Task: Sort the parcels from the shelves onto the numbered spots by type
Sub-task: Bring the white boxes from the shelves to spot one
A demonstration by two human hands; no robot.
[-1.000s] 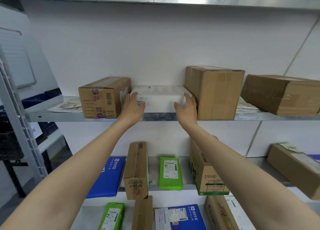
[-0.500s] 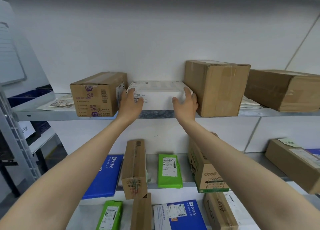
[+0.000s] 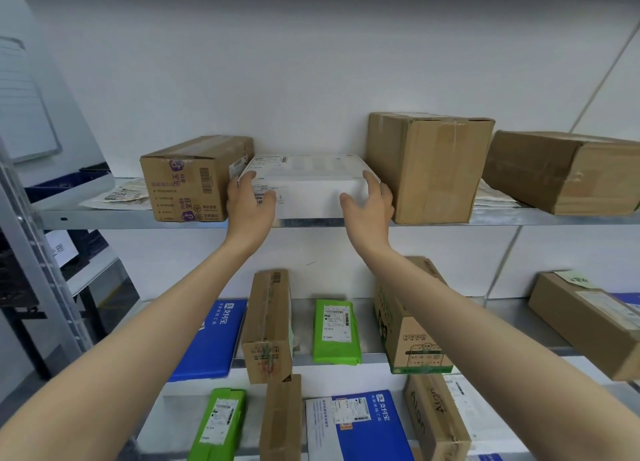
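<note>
A flat white box [image 3: 306, 186] lies on the upper metal shelf [image 3: 104, 214], between a brown carton with purple print [image 3: 188, 180] and a taller brown carton [image 3: 426, 166]. My left hand [image 3: 249, 204] grips the white box's left front corner, fingers over the top edge and thumb on the front face. My right hand [image 3: 369, 207] grips its right front corner the same way. The box's base still rests on the shelf.
A wide brown carton [image 3: 561, 171] sits far right on the upper shelf, paper envelopes [image 3: 119, 195] far left. The middle shelf holds a blue mailer [image 3: 211, 339], a narrow carton [image 3: 268, 325], a green pouch [image 3: 336, 332] and more cartons. Lower down lie further green and blue parcels.
Both hands have closed further round the white box's front corners, and my view has moved closer to the shelf. The box looks slightly nearer the shelf's front edge.
</note>
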